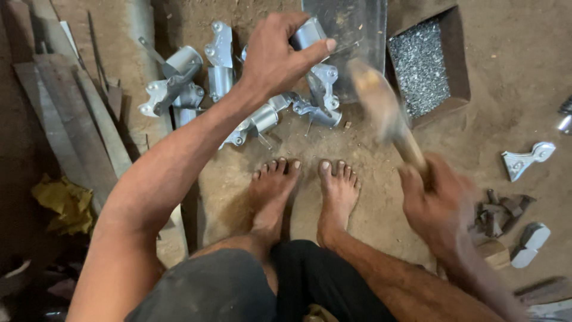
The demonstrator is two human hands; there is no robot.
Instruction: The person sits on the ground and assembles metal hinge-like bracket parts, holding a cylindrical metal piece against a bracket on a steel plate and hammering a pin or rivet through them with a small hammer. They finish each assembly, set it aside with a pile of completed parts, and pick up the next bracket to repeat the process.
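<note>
My left hand (275, 50) is shut on a shiny metal bracket piece (308, 33), holding it near the edge of a dark steel plate (351, 30). My right hand (438, 206) grips the wooden handle of a hammer (381, 107), which is raised and blurred by motion, its head up by the plate. Several more silver hinge-like brackets (220, 65) lie in a heap on the dirt floor under and left of my left hand. My bare feet (307, 191) rest on the ground between the two arms.
A wooden box of small nails or rivets (420, 65) stands at the upper right. A single bracket (527, 158) and small dark metal pieces (497, 214) lie at the right. Wooden planks (65, 113) and a yellow rag (62, 203) are at the left.
</note>
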